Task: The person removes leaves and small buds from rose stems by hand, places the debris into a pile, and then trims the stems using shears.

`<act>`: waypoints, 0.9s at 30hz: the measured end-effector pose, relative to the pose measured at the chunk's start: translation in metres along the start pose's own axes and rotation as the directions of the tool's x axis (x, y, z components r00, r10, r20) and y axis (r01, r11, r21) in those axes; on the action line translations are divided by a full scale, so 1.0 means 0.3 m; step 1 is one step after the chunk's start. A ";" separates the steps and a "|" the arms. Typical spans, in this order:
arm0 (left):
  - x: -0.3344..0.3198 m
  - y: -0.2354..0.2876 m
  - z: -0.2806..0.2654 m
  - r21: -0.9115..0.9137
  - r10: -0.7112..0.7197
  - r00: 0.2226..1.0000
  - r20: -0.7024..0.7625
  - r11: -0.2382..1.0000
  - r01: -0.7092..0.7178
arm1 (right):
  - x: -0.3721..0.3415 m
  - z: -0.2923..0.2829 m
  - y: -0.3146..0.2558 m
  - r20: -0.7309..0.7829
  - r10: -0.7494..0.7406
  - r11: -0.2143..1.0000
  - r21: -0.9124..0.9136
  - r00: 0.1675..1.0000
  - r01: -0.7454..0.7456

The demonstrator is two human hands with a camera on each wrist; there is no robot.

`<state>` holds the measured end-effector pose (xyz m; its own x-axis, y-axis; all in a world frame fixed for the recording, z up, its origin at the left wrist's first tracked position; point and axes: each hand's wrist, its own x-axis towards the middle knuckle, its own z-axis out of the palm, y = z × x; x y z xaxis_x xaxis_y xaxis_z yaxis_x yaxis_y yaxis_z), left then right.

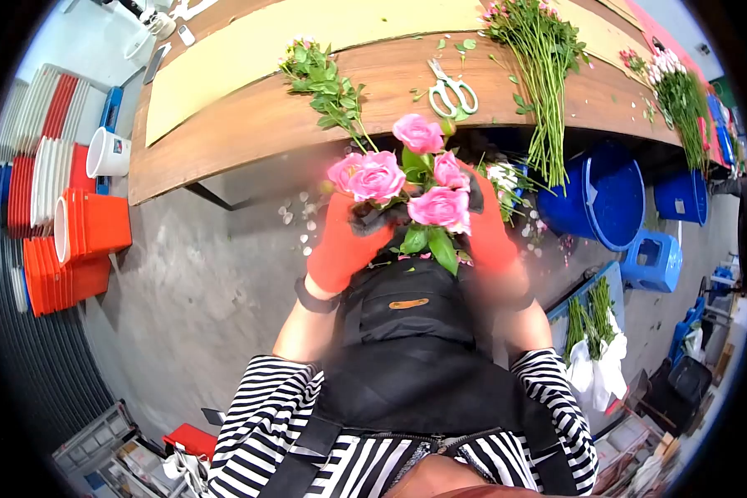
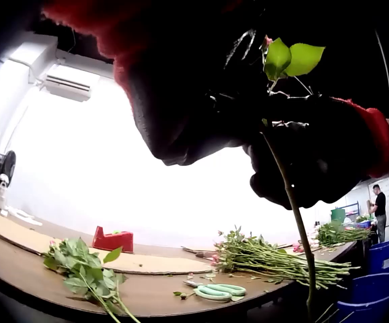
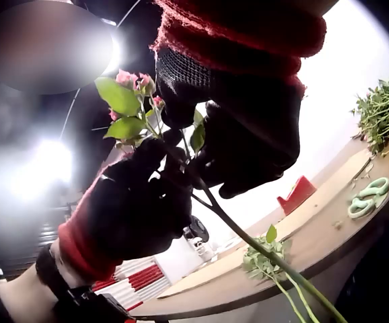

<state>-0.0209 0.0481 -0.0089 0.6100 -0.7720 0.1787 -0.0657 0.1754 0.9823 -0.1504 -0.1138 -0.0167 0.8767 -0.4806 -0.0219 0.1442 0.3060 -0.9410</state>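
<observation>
A rose stem [image 3: 248, 239] with several pink blooms [image 1: 377, 177] and green leaves [image 1: 441, 247] stands upright before the person's chest. Both hands wear red gloves with black palms. The left hand [image 1: 349, 241] curls its fingers round the stem just under the blooms. Close beside it, the right hand [image 1: 491, 228] pinches the same branching part from the other side, its fingers bent in the right wrist view. The lower stem hangs free below both hands. Dark gloves hide the exact finger contact.
On the wooden table [image 1: 249, 137] lie a leafy rose sprig [image 1: 324, 87], green-handled scissors [image 1: 452, 95] and a bundle of long-stemmed roses [image 1: 548, 100]. A red tape dispenser [image 2: 112, 239] stands behind. Blue buckets [image 1: 593, 199] and a blue stool [image 1: 651, 261] are at right, orange crates [image 1: 95, 228] at left.
</observation>
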 end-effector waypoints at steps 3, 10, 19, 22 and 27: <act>0.039 0.109 -0.018 -0.011 0.103 0.971 0.215 0.995 -0.103 | -0.019 -0.024 0.031 -0.006 -0.020 0.995 0.097 1.000 0.020; 0.087 0.126 -0.058 -0.318 -0.074 0.994 0.076 0.943 0.095 | -0.067 0.013 0.011 -0.051 -0.162 0.987 0.004 0.985 0.163; 0.065 0.167 0.040 -0.430 -0.069 0.989 0.129 0.895 0.118 | -0.078 0.036 -0.030 0.015 -0.345 0.861 -0.394 0.939 0.323; 0.063 0.193 0.063 -0.196 -0.018 0.999 0.035 0.980 0.025 | -0.080 0.038 -0.090 0.103 -0.464 0.693 -0.576 0.880 0.433; 0.059 0.192 0.086 -0.292 -0.030 0.999 0.029 0.956 0.037 | -0.046 0.109 -0.294 0.109 -0.543 0.667 -0.546 0.833 0.507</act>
<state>-0.0344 0.0287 0.0523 0.5889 -0.7941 0.1504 0.1906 0.3172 0.9290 -0.1602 -0.1072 0.0777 0.7020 -0.4763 0.5294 0.2895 -0.4883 -0.8232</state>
